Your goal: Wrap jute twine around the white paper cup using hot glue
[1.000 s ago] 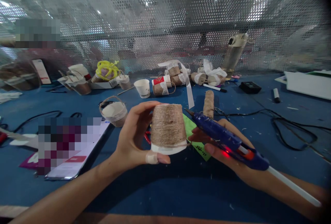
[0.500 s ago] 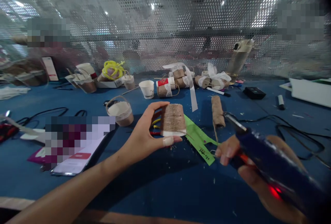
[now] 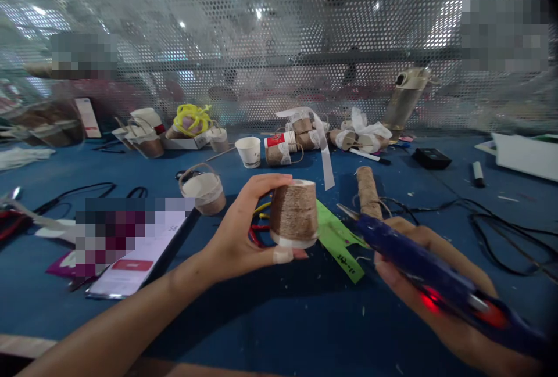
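Note:
My left hand [image 3: 238, 234] grips a small paper cup [image 3: 294, 213] wound with brown twine, fingers over its upper end and thumb under its white rim. The cup is upside down above the table. My right hand [image 3: 418, 266] is closed around a dark blue glue gun [image 3: 414, 255] with a red light on its body. The gun's metal nozzle points left toward the cup, apart from it. Behind the nozzle lies a roll of twine [image 3: 368, 191]. A green strip [image 3: 340, 243] with black writing rests between the hands. Red-handled scissors [image 3: 258, 234] are partly hidden behind the cup.
A twine-wrapped basket cup [image 3: 204, 191] stands left of my left hand, near a phone [image 3: 143, 261]. Along the back are a white paper cup [image 3: 249, 152], several twine-wrapped cups, white ribbon [image 3: 325, 156] and a bottle [image 3: 403, 101]. Black cables [image 3: 483, 220] curl at the right.
The glue gun has turned and moved left, its nozzle now nearer the cup. The wrapped cup has tilted a little, showing its top end. My right hand no longer pinches at the twine strand.

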